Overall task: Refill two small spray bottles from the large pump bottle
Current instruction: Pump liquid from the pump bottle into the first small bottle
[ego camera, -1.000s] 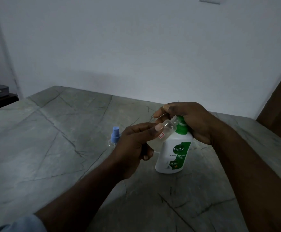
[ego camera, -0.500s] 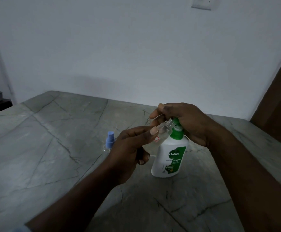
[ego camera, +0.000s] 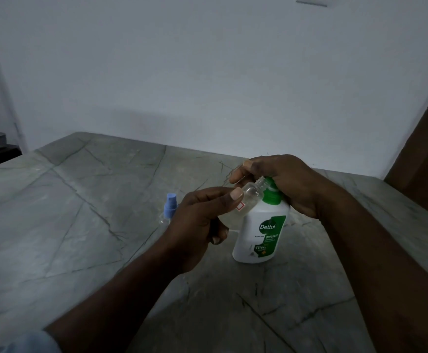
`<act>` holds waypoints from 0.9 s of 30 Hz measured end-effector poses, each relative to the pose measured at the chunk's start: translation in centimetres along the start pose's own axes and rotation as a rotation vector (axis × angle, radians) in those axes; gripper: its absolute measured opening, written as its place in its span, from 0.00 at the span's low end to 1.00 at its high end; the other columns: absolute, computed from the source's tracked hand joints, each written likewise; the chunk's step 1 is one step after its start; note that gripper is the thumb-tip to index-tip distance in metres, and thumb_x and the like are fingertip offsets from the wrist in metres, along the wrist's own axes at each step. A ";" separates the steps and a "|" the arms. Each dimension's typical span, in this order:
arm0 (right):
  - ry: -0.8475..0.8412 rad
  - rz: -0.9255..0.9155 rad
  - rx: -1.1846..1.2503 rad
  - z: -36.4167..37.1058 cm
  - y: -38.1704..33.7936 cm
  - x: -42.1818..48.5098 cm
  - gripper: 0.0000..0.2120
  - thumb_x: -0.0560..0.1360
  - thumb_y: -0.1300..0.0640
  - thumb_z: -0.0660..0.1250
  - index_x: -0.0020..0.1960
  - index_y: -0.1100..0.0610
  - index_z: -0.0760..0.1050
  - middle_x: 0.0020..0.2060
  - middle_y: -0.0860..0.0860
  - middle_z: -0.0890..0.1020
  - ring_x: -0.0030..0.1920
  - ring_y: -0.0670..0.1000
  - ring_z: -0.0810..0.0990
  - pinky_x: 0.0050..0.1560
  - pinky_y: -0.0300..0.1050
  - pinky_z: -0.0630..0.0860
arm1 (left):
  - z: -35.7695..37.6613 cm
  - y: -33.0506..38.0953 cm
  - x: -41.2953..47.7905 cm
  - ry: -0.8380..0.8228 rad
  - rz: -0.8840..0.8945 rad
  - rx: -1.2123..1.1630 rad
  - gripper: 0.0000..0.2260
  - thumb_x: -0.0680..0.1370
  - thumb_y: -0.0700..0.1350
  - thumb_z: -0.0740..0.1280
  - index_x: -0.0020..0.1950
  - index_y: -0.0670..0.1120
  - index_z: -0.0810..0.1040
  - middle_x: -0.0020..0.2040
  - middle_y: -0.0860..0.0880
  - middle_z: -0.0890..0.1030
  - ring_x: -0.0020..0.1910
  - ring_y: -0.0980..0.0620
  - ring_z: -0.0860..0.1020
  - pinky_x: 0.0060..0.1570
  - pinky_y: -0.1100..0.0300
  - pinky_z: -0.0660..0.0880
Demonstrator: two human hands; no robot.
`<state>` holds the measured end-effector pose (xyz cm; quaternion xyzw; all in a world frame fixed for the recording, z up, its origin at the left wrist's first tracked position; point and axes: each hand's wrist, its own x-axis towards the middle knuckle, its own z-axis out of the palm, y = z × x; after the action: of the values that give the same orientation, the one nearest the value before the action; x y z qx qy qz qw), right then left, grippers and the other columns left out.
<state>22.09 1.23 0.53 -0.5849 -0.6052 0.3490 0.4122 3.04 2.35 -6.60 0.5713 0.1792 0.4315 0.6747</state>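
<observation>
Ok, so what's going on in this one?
A person is refilling a small clear bottle from a Dettol pump bottle standing on the grey table. The left hand holds the small bottle tilted, cap off, its open neck at the green pump head, which the right hand wraps over. A second small bottle with a blue spray top stands behind the left hand.

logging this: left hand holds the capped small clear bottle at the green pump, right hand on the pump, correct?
The cap is off: the head view shows a bare threaded neck on the small clear bottle. Left hand holds it at the green pump, right hand on the pump.
</observation>
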 end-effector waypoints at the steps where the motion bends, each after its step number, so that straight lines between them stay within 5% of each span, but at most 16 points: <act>1: 0.003 0.003 -0.001 0.0 0.0 0.0 0.18 0.83 0.54 0.62 0.44 0.55 0.88 0.49 0.54 0.88 0.53 0.60 0.86 0.59 0.59 0.82 | 0.0 0.0 0.0 0.001 -0.003 0.000 0.09 0.75 0.50 0.71 0.46 0.47 0.87 0.38 0.50 0.84 0.26 0.53 0.70 0.23 0.64 0.65; 9: 0.064 -0.011 -0.028 0.1 -0.3 -0.1 0.19 0.84 0.49 0.60 0.49 0.58 0.87 0.48 0.54 0.88 0.53 0.59 0.86 0.63 0.61 0.79 | 0.1 0.2 -0.1 -0.009 -0.009 0.001 0.10 0.74 0.51 0.70 0.46 0.47 0.87 0.40 0.50 0.84 0.25 0.53 0.71 0.23 0.64 0.65; 16: 0.024 -0.039 0.002 0.1 -0.5 -0.2 0.21 0.84 0.47 0.59 0.51 0.59 0.85 0.45 0.55 0.88 0.47 0.55 0.87 0.54 0.53 0.82 | 0.1 0.3 -0.1 -0.015 -0.001 -0.016 0.10 0.72 0.52 0.71 0.45 0.46 0.87 0.38 0.50 0.83 0.25 0.53 0.70 0.22 0.64 0.65; 27: 0.068 0.015 -0.063 0.3 0.1 0.2 0.19 0.83 0.52 0.61 0.44 0.56 0.88 0.47 0.54 0.89 0.52 0.60 0.87 0.62 0.65 0.79 | -0.1 -0.1 0.0 -0.019 -0.004 -0.006 0.10 0.73 0.54 0.72 0.44 0.48 0.87 0.37 0.51 0.83 0.25 0.54 0.70 0.22 0.64 0.65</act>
<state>21.85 1.42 0.37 -0.6138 -0.5971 0.3127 0.4111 2.98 2.44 -6.67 0.5731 0.1725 0.4250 0.6791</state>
